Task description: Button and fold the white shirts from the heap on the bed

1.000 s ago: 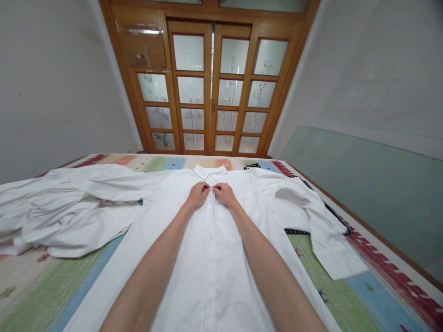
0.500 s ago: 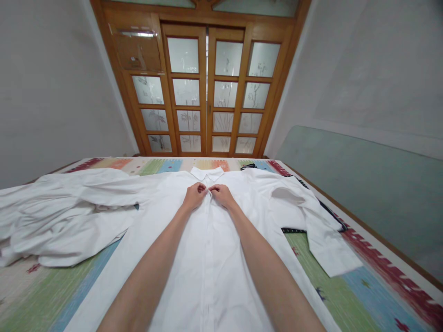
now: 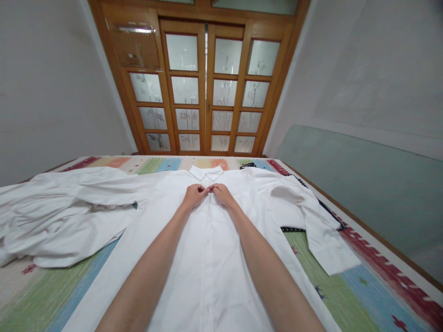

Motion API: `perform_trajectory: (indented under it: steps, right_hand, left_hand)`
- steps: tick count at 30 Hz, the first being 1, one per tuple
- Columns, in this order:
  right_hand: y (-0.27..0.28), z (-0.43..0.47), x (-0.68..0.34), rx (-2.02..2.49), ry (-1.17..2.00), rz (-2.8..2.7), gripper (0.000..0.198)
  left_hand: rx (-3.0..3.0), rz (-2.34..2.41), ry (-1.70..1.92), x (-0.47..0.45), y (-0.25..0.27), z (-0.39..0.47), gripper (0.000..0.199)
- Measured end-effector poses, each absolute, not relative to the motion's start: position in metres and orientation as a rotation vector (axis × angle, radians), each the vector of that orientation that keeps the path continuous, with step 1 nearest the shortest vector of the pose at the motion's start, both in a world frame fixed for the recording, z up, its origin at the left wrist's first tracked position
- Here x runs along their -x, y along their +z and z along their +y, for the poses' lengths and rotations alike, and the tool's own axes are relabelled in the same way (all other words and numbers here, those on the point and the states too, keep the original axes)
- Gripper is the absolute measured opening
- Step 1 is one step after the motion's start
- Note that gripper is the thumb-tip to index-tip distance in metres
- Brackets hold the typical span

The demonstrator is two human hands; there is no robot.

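1. Your shirt (image 3: pixel 187 267) lies front up on the striped cloth (image 3: pixel 300 251), its collar (image 3: pixel 206 173) at the far end, towards the door (image 3: pixel 224 108).
2. Your left hand (image 3: pixel 194 194) and right hand (image 3: pixel 221 193) meet on the front strip (image 3: pixel 207 258), just below the collar. The fingers of both look closed in a pinch on the fabric; what sits between the tips is hidden.
3. For such fine work, pinch lightly near the very edge, letting one hand steady the strip while the other does the small movements.
4. Match the two edges first, or the collar may sit crooked.
5. Leave some slack: a hard pull could pucker the front.
6. You can read no brand or label on the shirt. The brown panel (image 3: pixel 136 50) on the woodwork bears a pale mark, too small to read.
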State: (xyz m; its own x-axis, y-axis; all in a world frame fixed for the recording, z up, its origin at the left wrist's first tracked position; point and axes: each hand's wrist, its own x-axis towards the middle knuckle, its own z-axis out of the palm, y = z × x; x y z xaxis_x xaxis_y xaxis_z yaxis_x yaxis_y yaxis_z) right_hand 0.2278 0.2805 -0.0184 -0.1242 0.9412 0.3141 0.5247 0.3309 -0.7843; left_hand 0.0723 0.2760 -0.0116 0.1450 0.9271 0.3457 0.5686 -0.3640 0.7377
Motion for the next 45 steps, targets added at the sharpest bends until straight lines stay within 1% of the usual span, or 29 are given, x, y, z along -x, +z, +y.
perform_trajectory:
  steps: [2, 4, 11, 19, 25, 33, 38, 45]
  right_hand:
    - [-0.0182, 0.28, -0.2271, 1.31, 0.632, -1.783, 0.039]
    - [-0.0176, 0.2793, -0.2264, 1.319, 0.614, -1.788, 0.038]
    - [-0.0176, 0.2779, -0.2251, 1.394, 0.473, -1.803, 0.023]
    - [-0.0192, 0.2771, -0.2244, 1.4, 0.432, -1.818, 0.017]
    - [-0.0179, 0.2756, -0.2239, 1.389, 0.414, -1.825, 0.009]
    - [-0.0203, 0.2757, -0.2232, 1.399, 0.307, -1.867, 0.01]
    - [-0.0232, 0.2777, -0.2232, 1.397, 0.3, -1.892, 0.009]
    - [-0.0253, 0.2793, -0.222, 1.472, 0.195, -1.944, 0.01]
  left_hand:
    - [-2.009, 1.429, 1.101, -0.0718, -0.0126, 0.2769, 0.017]
    - [-2.002, 1.432, 1.097, -0.0712, -0.0124, 0.2772, 0.015]
    - [-1.976, 1.403, 1.097, -0.0689, -0.0105, 0.2772, 0.018]
    - [-1.98, 1.382, 1.115, -0.0676, -0.0148, 0.2815, 0.018]
    - [-2.002, 1.386, 1.125, -0.0675, -0.0147, 0.2816, 0.016]
    - [-2.035, 1.367, 1.14, -0.0676, -0.0144, 0.2804, 0.015]
    - [-2.043, 1.361, 1.139, -0.068, -0.0144, 0.28, 0.015]
    - [-2.116, 1.468, 1.111, -0.0716, -0.0153, 0.2819, 0.016]
